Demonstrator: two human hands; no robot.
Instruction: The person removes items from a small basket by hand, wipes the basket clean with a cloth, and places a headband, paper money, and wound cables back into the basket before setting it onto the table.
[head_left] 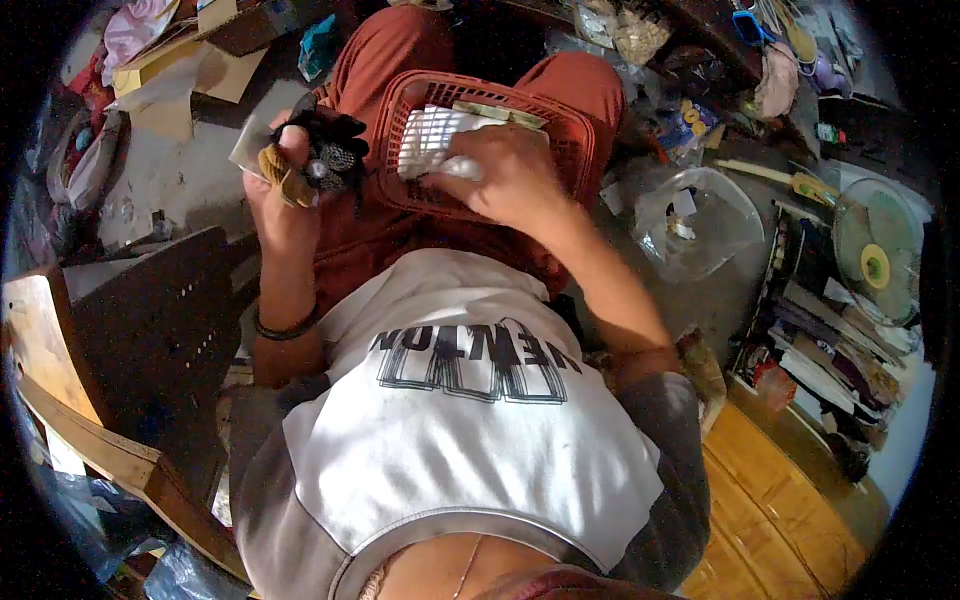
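Note:
My left hand is closed around a bundle of black fabric pieces with a mustard-brown piece at its lower side. A pale flat card sticks out on the left of that hand; whether it is fixed to the bundle I cannot tell. My right hand reaches into a red plastic basket resting on my lap. Its fingers are curled down, and something white shows at their tips. White packets or folded items lie in the basket beside the fingers, partly covered by the hand.
A clear plastic bag lies on the floor to the right, near a fan. A dark perforated panel and wooden furniture stand on the left. Opened cardboard and heaps of bags and cloth surround my legs.

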